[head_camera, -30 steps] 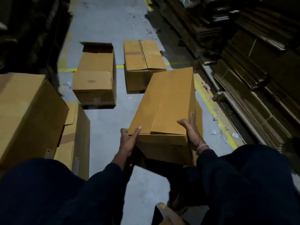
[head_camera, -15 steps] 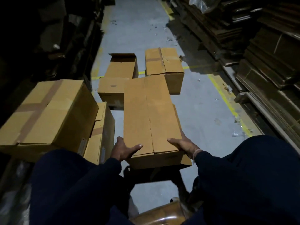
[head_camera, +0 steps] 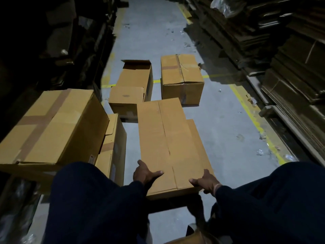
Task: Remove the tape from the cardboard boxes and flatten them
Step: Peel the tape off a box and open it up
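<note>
A long brown cardboard box (head_camera: 165, 138) lies in front of me with its broad face up and a flap seam running along its length. My left hand (head_camera: 145, 173) grips its near left corner, thumb on top. My right hand (head_camera: 205, 182) grips the near right corner, thumb on top and fingers round the side. The near end is off the floor, held between both hands. No tape shows on its top face.
A large taped box (head_camera: 52, 125) sits at my left on a smaller box (head_camera: 112, 148). Further off on the grey floor (head_camera: 225, 120) lie an open box (head_camera: 133, 85) and a taped box (head_camera: 181, 76). Flattened cardboard stacks (head_camera: 290, 67) line the right side; dark shelving fills the left.
The box swung from tilted to the right to lying straight ahead and lower. My hands moved down to its near corners. My head lifted, showing more of the aisle.
</note>
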`<state>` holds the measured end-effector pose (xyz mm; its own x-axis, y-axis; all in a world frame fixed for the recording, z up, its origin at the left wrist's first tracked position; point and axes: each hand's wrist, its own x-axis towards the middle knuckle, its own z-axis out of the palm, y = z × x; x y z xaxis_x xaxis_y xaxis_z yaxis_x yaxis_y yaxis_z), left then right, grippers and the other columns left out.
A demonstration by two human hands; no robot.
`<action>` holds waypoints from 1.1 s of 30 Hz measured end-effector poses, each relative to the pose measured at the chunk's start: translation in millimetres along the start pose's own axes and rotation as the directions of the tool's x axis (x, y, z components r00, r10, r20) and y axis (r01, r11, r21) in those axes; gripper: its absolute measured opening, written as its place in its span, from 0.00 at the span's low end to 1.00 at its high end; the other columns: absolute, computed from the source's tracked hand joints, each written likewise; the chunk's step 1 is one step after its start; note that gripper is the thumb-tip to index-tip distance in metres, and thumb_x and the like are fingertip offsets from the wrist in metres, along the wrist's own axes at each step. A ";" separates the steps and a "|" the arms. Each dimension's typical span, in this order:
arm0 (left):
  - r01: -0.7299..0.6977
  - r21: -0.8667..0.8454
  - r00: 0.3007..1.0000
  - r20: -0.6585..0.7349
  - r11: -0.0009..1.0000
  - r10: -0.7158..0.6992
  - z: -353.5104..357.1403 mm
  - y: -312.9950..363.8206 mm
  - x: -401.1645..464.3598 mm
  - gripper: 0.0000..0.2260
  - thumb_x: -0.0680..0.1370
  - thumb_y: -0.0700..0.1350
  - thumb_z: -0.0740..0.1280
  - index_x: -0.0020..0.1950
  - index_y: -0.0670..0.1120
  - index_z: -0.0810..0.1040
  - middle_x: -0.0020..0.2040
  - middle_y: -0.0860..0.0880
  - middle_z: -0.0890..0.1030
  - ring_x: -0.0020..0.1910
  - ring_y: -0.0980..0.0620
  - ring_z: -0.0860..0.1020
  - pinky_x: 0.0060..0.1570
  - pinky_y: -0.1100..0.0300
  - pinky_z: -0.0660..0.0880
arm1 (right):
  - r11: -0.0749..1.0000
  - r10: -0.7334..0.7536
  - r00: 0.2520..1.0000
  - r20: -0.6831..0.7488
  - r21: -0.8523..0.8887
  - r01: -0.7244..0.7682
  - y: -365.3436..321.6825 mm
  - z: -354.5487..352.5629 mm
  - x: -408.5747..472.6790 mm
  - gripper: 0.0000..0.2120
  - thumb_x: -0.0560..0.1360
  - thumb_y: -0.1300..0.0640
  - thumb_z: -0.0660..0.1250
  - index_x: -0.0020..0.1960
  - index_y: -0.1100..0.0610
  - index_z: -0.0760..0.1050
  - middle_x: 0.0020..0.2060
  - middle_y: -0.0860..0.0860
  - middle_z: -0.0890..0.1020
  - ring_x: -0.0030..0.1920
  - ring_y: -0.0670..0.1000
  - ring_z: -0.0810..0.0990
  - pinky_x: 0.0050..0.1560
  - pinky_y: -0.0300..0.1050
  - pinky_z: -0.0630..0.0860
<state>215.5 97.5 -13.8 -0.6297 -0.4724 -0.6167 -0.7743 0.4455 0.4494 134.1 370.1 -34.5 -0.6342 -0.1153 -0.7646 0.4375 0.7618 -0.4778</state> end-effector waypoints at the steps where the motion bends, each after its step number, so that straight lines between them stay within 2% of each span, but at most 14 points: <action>1: 0.011 0.060 1.000 0.027 0.998 -0.013 -0.4 -2.0 3.2 0.63 0.68 0.66 0.79 0.82 0.36 0.43 0.78 0.35 0.67 0.74 0.38 0.71 0.68 0.49 0.74 | 1.000 0.026 1.000 0.012 -0.016 -0.026 1.2 -3.1 -2.3 0.55 0.72 0.42 0.78 0.83 0.59 0.46 0.77 0.59 0.65 0.65 0.59 0.75 0.48 0.49 0.81; 3: 0.033 0.159 0.990 0.131 0.987 -0.054 -2.2 -8.7 2.9 0.61 0.65 0.68 0.79 0.82 0.37 0.52 0.74 0.37 0.72 0.69 0.39 0.75 0.58 0.52 0.77 | 0.990 0.081 0.995 0.061 -0.117 -0.074 1.5 -9.2 -12.2 0.48 0.66 0.37 0.79 0.75 0.63 0.67 0.68 0.59 0.77 0.57 0.57 0.79 0.44 0.48 0.81; 4: 0.034 0.198 0.980 0.185 0.980 -0.071 -2.6 -13.6 3.7 0.57 0.62 0.71 0.79 0.78 0.38 0.62 0.69 0.40 0.77 0.64 0.41 0.78 0.50 0.54 0.77 | 0.979 0.097 0.992 0.080 -0.189 -0.081 1.9 -12.9 -18.6 0.40 0.63 0.34 0.79 0.63 0.62 0.78 0.57 0.57 0.83 0.48 0.54 0.81 0.44 0.47 0.82; 5: 0.011 0.224 0.971 0.231 0.974 -0.064 -2.5 -17.2 2.8 0.53 0.59 0.73 0.79 0.72 0.39 0.71 0.61 0.42 0.82 0.57 0.44 0.81 0.44 0.56 0.76 | 0.966 0.129 0.986 0.106 -0.239 -0.101 3.5 -15.3 -24.5 0.33 0.62 0.32 0.78 0.51 0.59 0.81 0.47 0.54 0.85 0.42 0.53 0.81 0.43 0.44 0.81; 7: -0.021 0.244 0.963 0.266 0.970 -0.046 1.0 -15.7 2.2 0.48 0.56 0.76 0.77 0.61 0.40 0.78 0.51 0.46 0.83 0.50 0.47 0.82 0.40 0.58 0.75 | 0.957 0.206 0.968 0.143 -0.237 -0.168 9.7 -16.3 -27.6 0.33 0.64 0.31 0.78 0.54 0.57 0.82 0.50 0.54 0.85 0.44 0.53 0.82 0.45 0.42 0.78; 9: 0.003 0.192 0.970 0.238 0.981 -0.050 9.9 -9.1 3.2 0.54 0.61 0.74 0.77 0.72 0.37 0.70 0.61 0.40 0.81 0.58 0.44 0.81 0.50 0.55 0.77 | 0.973 0.225 0.970 0.089 -0.073 -0.219 11.1 -8.6 -25.7 0.46 0.61 0.30 0.80 0.66 0.63 0.77 0.60 0.58 0.82 0.51 0.57 0.82 0.48 0.46 0.80; 10: 0.024 0.133 0.979 0.197 0.991 -0.050 16.6 -4.5 3.8 0.61 0.63 0.71 0.78 0.80 0.35 0.56 0.72 0.36 0.73 0.67 0.41 0.77 0.59 0.53 0.76 | 0.980 0.200 0.980 -0.007 0.022 -0.200 7.7 -0.4 -22.3 0.56 0.58 0.29 0.81 0.72 0.64 0.72 0.65 0.60 0.80 0.57 0.59 0.81 0.52 0.49 0.81; 12: -0.017 0.003 0.997 0.081 1.000 0.016 27.3 6.0 6.1 0.71 0.64 0.68 0.80 0.82 0.42 0.30 0.84 0.36 0.48 0.81 0.35 0.57 0.75 0.44 0.65 | 0.993 0.088 0.966 -0.243 0.098 -0.066 -4.8 19.4 -10.4 0.68 0.57 0.27 0.79 0.81 0.62 0.55 0.76 0.61 0.68 0.72 0.62 0.72 0.69 0.54 0.75; 13: -0.097 0.016 0.995 0.011 0.995 0.096 31.7 9.0 10.4 0.71 0.64 0.70 0.79 0.81 0.48 0.27 0.84 0.38 0.37 0.83 0.34 0.45 0.78 0.39 0.57 | 0.999 -0.012 0.945 -0.326 0.034 0.025 -10.9 28.8 -0.4 0.68 0.60 0.26 0.77 0.83 0.60 0.48 0.80 0.61 0.60 0.78 0.62 0.64 0.75 0.57 0.68; 16: -0.375 0.400 0.894 -0.081 0.836 0.440 37.4 15.3 37.2 0.56 0.71 0.80 0.60 0.82 0.55 0.30 0.80 0.42 0.25 0.77 0.36 0.24 0.77 0.33 0.37 | 0.904 -0.336 0.854 -0.398 -0.389 0.175 -33.9 45.1 22.1 0.54 0.73 0.23 0.60 0.84 0.50 0.37 0.83 0.56 0.37 0.83 0.61 0.38 0.80 0.66 0.48; 19: -0.472 0.539 0.826 -0.006 0.698 0.564 34.5 28.4 68.3 0.41 0.79 0.76 0.47 0.84 0.58 0.36 0.81 0.45 0.26 0.77 0.40 0.22 0.77 0.32 0.36 | 0.747 -0.503 0.795 -0.340 -0.633 0.202 -41.8 48.7 45.0 0.37 0.81 0.28 0.44 0.83 0.41 0.35 0.81 0.52 0.30 0.80 0.61 0.27 0.77 0.73 0.39; 21: -0.481 0.581 0.807 0.000 0.657 0.591 33.1 35.7 88.7 0.36 0.82 0.73 0.45 0.84 0.60 0.36 0.81 0.46 0.27 0.78 0.40 0.23 0.77 0.32 0.38 | 0.705 -0.562 0.752 -0.344 -0.675 0.219 -42.2 47.9 54.8 0.33 0.83 0.31 0.44 0.84 0.40 0.39 0.82 0.50 0.33 0.81 0.59 0.29 0.76 0.74 0.39; 26: -0.518 0.723 0.661 -0.001 0.457 0.750 32.7 40.2 119.9 0.30 0.85 0.68 0.46 0.85 0.59 0.48 0.85 0.45 0.41 0.83 0.36 0.38 0.75 0.27 0.48 | 0.534 -0.710 0.656 -0.255 -0.803 0.266 -68.9 32.9 103.0 0.27 0.86 0.38 0.46 0.84 0.40 0.48 0.84 0.51 0.40 0.83 0.60 0.36 0.75 0.77 0.43; 33: -0.510 0.722 0.654 -0.028 0.468 0.756 36.3 39.9 123.5 0.32 0.85 0.67 0.46 0.85 0.56 0.48 0.85 0.43 0.43 0.83 0.36 0.39 0.75 0.27 0.48 | 0.473 -0.766 0.615 -0.188 -0.812 0.341 -138.4 19.2 164.1 0.25 0.87 0.42 0.45 0.83 0.40 0.53 0.84 0.52 0.46 0.83 0.60 0.39 0.78 0.72 0.41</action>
<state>109.1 84.6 -95.5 -0.9989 0.0063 -0.0455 0.0037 0.9983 0.0582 -18.4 233.5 -102.1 -0.8447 -0.5347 -0.0233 -0.5272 0.8389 -0.1355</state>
